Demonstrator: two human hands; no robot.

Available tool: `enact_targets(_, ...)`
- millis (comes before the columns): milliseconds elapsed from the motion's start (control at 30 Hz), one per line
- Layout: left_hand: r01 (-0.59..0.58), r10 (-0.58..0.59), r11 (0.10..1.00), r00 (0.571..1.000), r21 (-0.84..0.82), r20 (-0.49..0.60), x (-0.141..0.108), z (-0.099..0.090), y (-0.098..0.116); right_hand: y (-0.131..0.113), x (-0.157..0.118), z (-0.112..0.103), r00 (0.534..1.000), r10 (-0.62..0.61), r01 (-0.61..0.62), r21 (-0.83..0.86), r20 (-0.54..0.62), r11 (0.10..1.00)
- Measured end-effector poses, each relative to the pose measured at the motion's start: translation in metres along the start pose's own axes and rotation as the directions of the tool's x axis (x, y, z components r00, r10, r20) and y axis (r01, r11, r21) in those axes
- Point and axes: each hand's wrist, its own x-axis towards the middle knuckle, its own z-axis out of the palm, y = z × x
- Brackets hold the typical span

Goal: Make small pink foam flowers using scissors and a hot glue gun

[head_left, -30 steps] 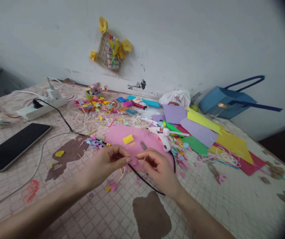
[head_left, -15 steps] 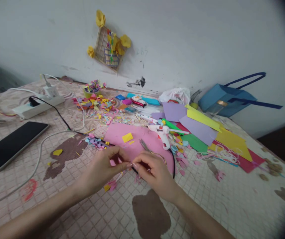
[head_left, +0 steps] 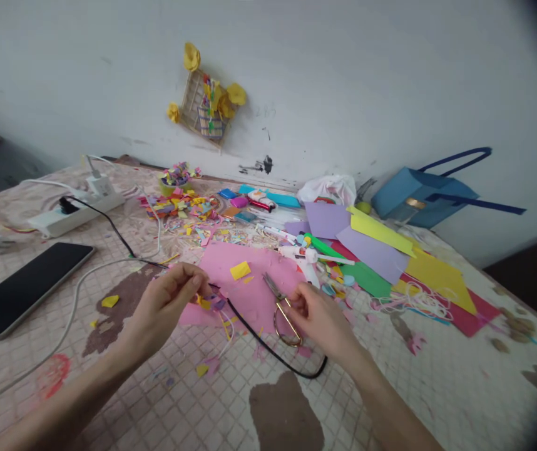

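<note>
My left hand (head_left: 172, 297) is closed, thumb against fingers, at a small cluster of yellow and purple paper pieces (head_left: 209, 302). A thin white string (head_left: 231, 332) trails below the cluster toward a pink and yellow scrap on the table. My right hand (head_left: 322, 316) has its fingers curled round the upper handle of gold-handled scissors (head_left: 288, 335), whose blades lie on a pink sheet (head_left: 250, 300). Just beyond that hand is a white hot glue gun (head_left: 299, 254), its grip partly hidden. The gun's black cord (head_left: 268, 347) loops over the table between my hands.
A phone (head_left: 29, 288) and a white power strip (head_left: 76, 213) with cables are on the left. Paper scraps (head_left: 184, 203) and a filled pot (head_left: 174, 181) stand behind. Coloured sheets (head_left: 376, 250), tangled white string (head_left: 419, 300) and a blue bag (head_left: 423, 197) lie to the right.
My hands were together over the pink sheet and have parted, left hand leftward, right hand rightward to the scissors. The scissors' handles have swung toward me, and the black cord now shows between my hands.
</note>
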Motion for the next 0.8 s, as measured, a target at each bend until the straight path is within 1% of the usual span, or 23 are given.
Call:
enact_targets(67,0.001,-0.001,1.0,1.0,-0.018,-0.03,0.001,-0.001,0.001,0.001,-0.003,0.002,0.997,0.019,-0.01,-0.116,0.075,0.993)
enact_targets(133,0.008,-0.009,1.0,0.999,-0.03,-0.035,0.002,-0.001,0.002,-0.001,-0.005,0.005,0.994,0.03,-0.006,-0.219,0.109,0.976)
enact_targets(233,0.032,-0.032,0.999,0.999,-0.039,-0.021,0.003,0.0,0.001,-0.004,-0.006,0.009,0.994,0.053,-0.02,-0.316,0.096,0.949)
enact_targets(300,0.047,-0.047,0.998,0.999,-0.04,-0.005,0.002,0.001,0.0,-0.004,-0.005,0.011,0.993,0.079,-0.045,-0.342,0.087,0.939)
enact_targets(467,0.067,-0.067,0.998,0.998,-0.018,0.008,-0.002,0.005,-0.001,0.003,-0.003,0.012,0.994,0.085,-0.059,-0.317,0.067,0.947)
enact_targets(667,0.079,-0.079,0.997,0.996,0.01,0.042,-0.009,0.013,0.01,0.007,-0.002,0.01,1.0,0.013,-0.016,-0.191,-0.019,0.981)
enact_targets(800,-0.011,0.009,0.999,0.998,0.044,0.066,-0.015,0.018,0.016,0.007,-0.002,0.01,0.998,-0.058,0.055,-0.122,-0.026,0.991)
